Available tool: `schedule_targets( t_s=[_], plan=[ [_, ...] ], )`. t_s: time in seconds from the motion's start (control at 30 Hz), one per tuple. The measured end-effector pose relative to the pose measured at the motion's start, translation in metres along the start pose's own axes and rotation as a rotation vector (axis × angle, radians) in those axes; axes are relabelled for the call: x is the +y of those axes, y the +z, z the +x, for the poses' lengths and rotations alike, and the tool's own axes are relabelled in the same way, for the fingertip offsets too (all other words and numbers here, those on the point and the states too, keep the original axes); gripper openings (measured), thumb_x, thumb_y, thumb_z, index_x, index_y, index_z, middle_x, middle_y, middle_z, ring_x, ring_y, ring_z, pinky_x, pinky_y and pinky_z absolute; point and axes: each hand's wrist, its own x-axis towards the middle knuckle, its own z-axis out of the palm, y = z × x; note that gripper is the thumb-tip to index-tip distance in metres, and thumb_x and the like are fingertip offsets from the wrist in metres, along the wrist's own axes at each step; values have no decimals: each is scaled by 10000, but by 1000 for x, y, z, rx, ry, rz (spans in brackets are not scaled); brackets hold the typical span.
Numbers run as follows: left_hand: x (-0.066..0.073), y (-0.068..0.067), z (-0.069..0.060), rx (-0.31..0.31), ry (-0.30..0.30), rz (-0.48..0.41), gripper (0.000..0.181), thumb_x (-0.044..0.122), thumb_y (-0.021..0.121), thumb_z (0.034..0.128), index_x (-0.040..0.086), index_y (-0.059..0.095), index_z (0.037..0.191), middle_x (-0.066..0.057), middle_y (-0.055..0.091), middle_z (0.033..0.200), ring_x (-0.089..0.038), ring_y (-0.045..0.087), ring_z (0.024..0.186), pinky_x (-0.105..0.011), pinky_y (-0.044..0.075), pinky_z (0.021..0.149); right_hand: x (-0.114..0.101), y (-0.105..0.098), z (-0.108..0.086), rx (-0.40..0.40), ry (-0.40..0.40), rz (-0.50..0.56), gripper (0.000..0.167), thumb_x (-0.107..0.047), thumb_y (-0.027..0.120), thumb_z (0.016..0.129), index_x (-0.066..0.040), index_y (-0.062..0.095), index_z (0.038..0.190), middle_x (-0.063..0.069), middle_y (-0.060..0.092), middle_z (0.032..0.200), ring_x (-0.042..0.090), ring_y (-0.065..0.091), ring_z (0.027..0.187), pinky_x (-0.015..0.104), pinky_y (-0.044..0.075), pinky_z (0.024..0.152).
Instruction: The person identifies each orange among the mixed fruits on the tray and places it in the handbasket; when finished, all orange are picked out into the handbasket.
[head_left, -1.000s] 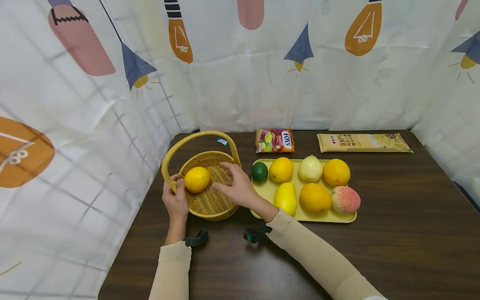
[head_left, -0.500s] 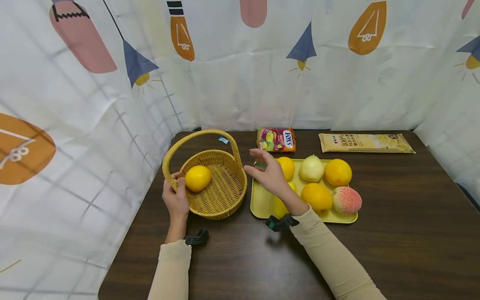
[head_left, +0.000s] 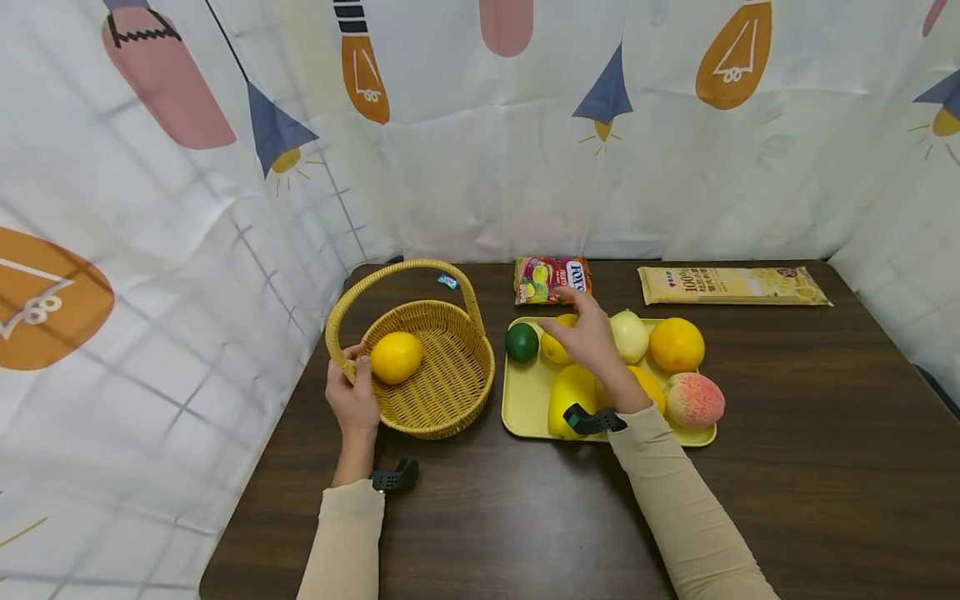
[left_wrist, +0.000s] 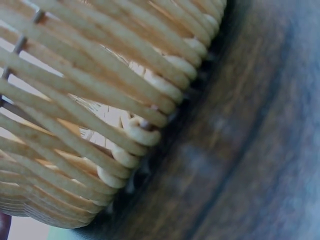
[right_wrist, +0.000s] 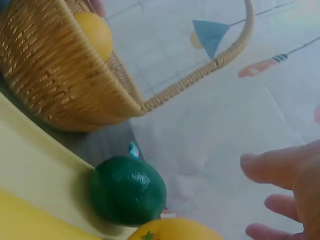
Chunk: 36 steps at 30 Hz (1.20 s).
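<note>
My left hand grips the left side of a round wicker basket near the base of its handle. Inside the basket, beside that hand, lies an oval yellow fruit. Over a pale yellow tray, my right hand hovers with fingers spread and nothing held. It partly covers an orange in the back row and another orange in front. A dark green lime-like fruit sits at the tray's back left corner. A yellow mango-like fruit lies under the wrist.
Also on the tray are a pale green pear, an orange and a pink peach. Behind stand a Fox's candy bag, a long yellow packet and a tiny blue wrapper. A printed curtain encloses the dark table.
My right hand has come out of the basket and moved right, over the tray. The left hand stays on the basket, and the yellow fruit remains inside it.
</note>
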Motion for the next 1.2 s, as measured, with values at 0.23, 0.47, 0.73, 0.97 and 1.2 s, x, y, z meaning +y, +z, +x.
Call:
schedule_targets(
  t_s=[0.23,0.47,0.73,0.97,1.2],
  plan=[
    [0,2,-1,43,26,13,273,71,566,950,-143,637,1105,-87,552,958,-73,442,751,-252,347,695,8,-8,3,-93,55,-103,714,-274,720,880,-48,398,1476,169,403,1485,354,326,1389,517,266,1123],
    [-4,3,1,69,37,37,324,170,604,959,-125,653,1082,109,525,936,-31,476,781,-222,375,724,15,-7,7,-182,100,-213,769,-276,747,848,-31,374,1475,196,378,1491,371,345,1361,513,278,1118],
    [-5,0,4,76,0,24,299,146,626,955,-127,664,1070,-124,627,991,-24,532,812,-184,419,725,16,-7,6,-231,150,-250,818,-248,781,807,-41,364,1480,257,342,1479,404,391,1284,533,317,1083],
    [-7,-2,6,81,-16,-26,253,78,644,936,-132,671,1072,-103,678,969,-21,583,816,-163,461,730,20,-2,5,-266,164,-334,876,-245,803,795,-58,327,1506,262,321,1484,414,454,1200,535,379,1026],
    [-8,-2,7,74,-4,-54,233,67,648,933,-151,672,1011,-314,632,1130,-12,603,858,-152,472,744,20,-1,2,-249,194,-360,894,-254,796,794,-75,299,1516,275,300,1475,434,458,1169,550,391,999]
  ],
)
